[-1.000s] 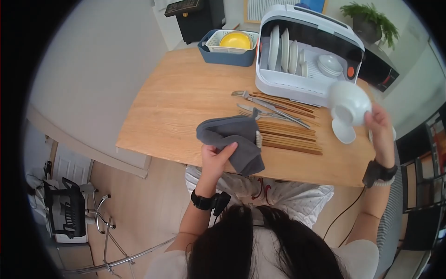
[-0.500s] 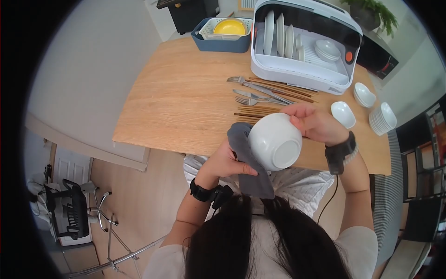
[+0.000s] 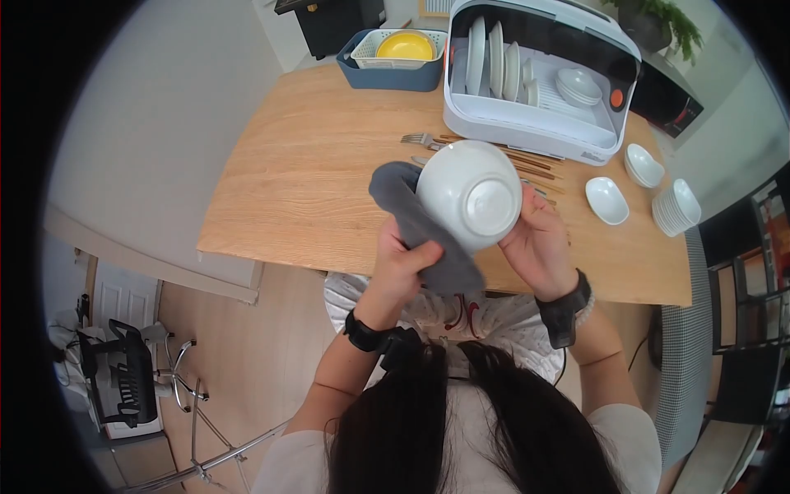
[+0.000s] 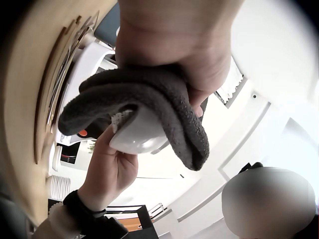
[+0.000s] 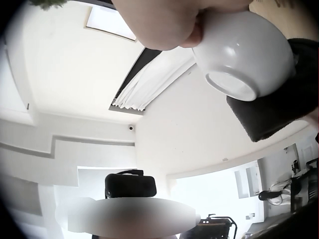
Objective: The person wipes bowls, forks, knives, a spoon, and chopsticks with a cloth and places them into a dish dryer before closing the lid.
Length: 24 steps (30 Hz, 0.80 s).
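A white bowl (image 3: 469,193) is held tilted above the table's front part, its foot ring facing up toward the head camera. The right hand (image 3: 543,247) grips its right rim. On the bowl's left side lies a grey cloth (image 3: 428,235), gripped by the left hand (image 3: 399,263) with the thumb over it. In the left wrist view the cloth (image 4: 144,94) folds around the bowl (image 4: 139,132), and the right hand (image 4: 109,172) pinches the rim. The right wrist view shows the bowl (image 5: 244,55) against the dark cloth (image 5: 279,109).
A white dish cabinet (image 3: 535,123) with plates and bowls stands at the back, beside a blue basket (image 3: 391,78) holding a yellow bowl (image 3: 406,46). Forks (image 3: 417,139) and chopsticks (image 3: 539,173) lie behind the held bowl. Small dishes (image 3: 607,201) and stacked bowls (image 3: 676,208) are at the right.
The right hand has brought the bowl from the right to the cloth, then both hands have moved it slightly up and left. The right hand's grip has shifted to the bowl's lower right side.
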### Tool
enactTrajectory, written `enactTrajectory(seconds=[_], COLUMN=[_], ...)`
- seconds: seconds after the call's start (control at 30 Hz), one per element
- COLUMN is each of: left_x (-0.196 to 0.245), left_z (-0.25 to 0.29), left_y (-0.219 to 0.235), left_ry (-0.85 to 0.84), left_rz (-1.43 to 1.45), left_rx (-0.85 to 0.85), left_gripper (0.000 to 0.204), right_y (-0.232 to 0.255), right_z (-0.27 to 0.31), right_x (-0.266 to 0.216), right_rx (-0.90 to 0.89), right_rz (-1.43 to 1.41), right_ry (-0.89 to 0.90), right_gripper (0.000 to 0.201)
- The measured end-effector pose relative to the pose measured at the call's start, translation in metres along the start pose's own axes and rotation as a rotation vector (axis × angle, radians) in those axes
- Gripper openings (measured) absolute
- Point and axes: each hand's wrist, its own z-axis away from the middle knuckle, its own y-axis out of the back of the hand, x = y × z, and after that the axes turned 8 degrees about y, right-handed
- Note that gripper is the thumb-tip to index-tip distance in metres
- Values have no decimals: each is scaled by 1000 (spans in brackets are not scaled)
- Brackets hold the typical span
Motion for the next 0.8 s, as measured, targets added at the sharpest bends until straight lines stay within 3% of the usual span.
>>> enactTrajectory(seconds=[0.13, 0.27, 0.33, 0.47, 0.53, 0.6, 0.67, 0.8], left_x=[-8, -11, -3, 12, 21, 23, 20, 6], left_z=[1, 5, 5, 4, 7, 7, 8, 9], left_y=[-15, -10, -3, 15, 12, 5, 5, -8], left_ry=[-85, -77, 32, 61, 202, 228, 290, 245], left_rz=[-39, 17, 199, 133, -31, -258, -221, -4], left_rx=[135, 110, 128, 59, 59, -1, 10, 96], left_gripper=[51, 52, 45, 32, 26, 25, 25, 28], right_y=[-2, -8, 1, 13, 14, 9, 11, 1], right_z=[5, 14, 19, 14, 19, 26, 30, 41], right_x=[20, 27, 27, -10, -18, -9, 8, 40], right_rx=[97, 85, 22, -137, -106, -58, 156, 288], right_rz=[-145, -54, 268, 317, 424, 478, 364, 235], right_ry=[156, 218, 248, 130, -35, -45, 59, 243], right_gripper=[37, 41, 43, 39, 34, 28, 22, 21])
